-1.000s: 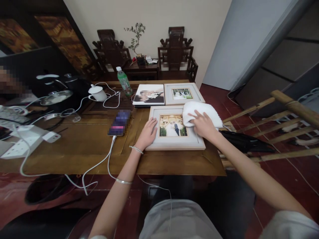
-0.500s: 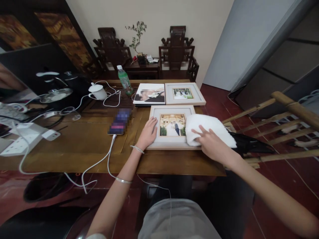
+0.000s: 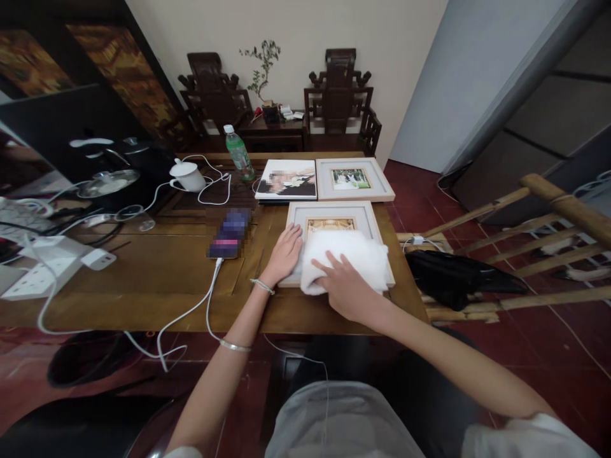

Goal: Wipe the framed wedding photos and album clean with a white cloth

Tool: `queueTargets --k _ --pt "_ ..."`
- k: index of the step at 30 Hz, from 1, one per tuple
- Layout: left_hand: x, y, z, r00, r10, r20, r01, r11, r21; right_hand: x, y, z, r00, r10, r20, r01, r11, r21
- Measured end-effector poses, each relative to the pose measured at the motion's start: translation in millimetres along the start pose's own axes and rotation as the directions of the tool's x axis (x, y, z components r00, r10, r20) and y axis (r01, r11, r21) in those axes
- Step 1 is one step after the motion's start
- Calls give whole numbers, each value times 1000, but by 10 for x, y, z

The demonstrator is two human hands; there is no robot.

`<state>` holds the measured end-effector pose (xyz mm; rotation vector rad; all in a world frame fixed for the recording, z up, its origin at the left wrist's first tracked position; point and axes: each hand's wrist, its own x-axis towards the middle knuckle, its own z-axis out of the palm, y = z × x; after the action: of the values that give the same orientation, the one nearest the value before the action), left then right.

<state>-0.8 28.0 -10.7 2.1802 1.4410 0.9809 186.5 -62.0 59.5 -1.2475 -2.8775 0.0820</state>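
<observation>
A light wooden picture frame (image 3: 377, 222) with a wide pale border lies flat near the table's front edge. My left hand (image 3: 285, 253) rests on its left side, fingers stretched out along the edge. My right hand (image 3: 344, 280) presses a folded white towel (image 3: 358, 251) onto the lower part of the frame, its fingers partly spread over the cloth. The towel hides most of the photo in the frame; only the photo's top strip shows. Behind lie a second wooden frame (image 3: 384, 180) with a photo and a white photo album or panel (image 3: 291, 168), partly blurred out.
On the left, a phone (image 3: 229, 234) is plugged into a white cable. Beyond are a lidded white cup (image 3: 188, 176), a green bottle (image 3: 239, 154), a pot (image 3: 109, 184) and a power strip (image 3: 42, 264). A bamboo chair (image 3: 491, 213) holding a black bag (image 3: 449, 273) stands right of the table.
My right hand has slid the towel leftward across the frame, from its right edge over the photo. The left hand and the frame have stayed in place.
</observation>
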Motion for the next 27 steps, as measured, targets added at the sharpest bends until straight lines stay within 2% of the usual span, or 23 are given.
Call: queueTargets --k 3,7,9,12,15,17,20,22,27 --pt "-8 4 -3 1000 25 -16 -25 1000 -3 221 41 73 998 -34 -57 35 999 26" --pt "-7 3 12 999 44 -29 -44 999 16 424 275 101 999 -37 -2 37 999 27" --pt "-3 -7 24 998 54 -33 -53 998 39 515 410 70 999 -35 -21 35 999 -2" --pt "1 -25 35 996 82 -19 -80 993 83 708 596 -19 989 11 -148 -24 996 -86" --pt "2 -38 36 995 104 -6 -103 986 129 982 739 -83 942 63 -331 -113 984 -135" --pt "3 -48 38 993 119 -8 -116 983 144 1166 795 -68 921 35 -389 -107 981 -165" --pt "3 -75 47 992 128 -18 -125 982 143 1365 826 33 950 -13 -313 -56 976 -212" --pt "-1 -99 53 991 132 -29 -128 984 126 1417 841 101 968 8 -252 -64 975 -212" --pt "-17 -152 57 985 172 -21 -169 981 90 1239 1016 78 974 125 -189 -167 960 -226"
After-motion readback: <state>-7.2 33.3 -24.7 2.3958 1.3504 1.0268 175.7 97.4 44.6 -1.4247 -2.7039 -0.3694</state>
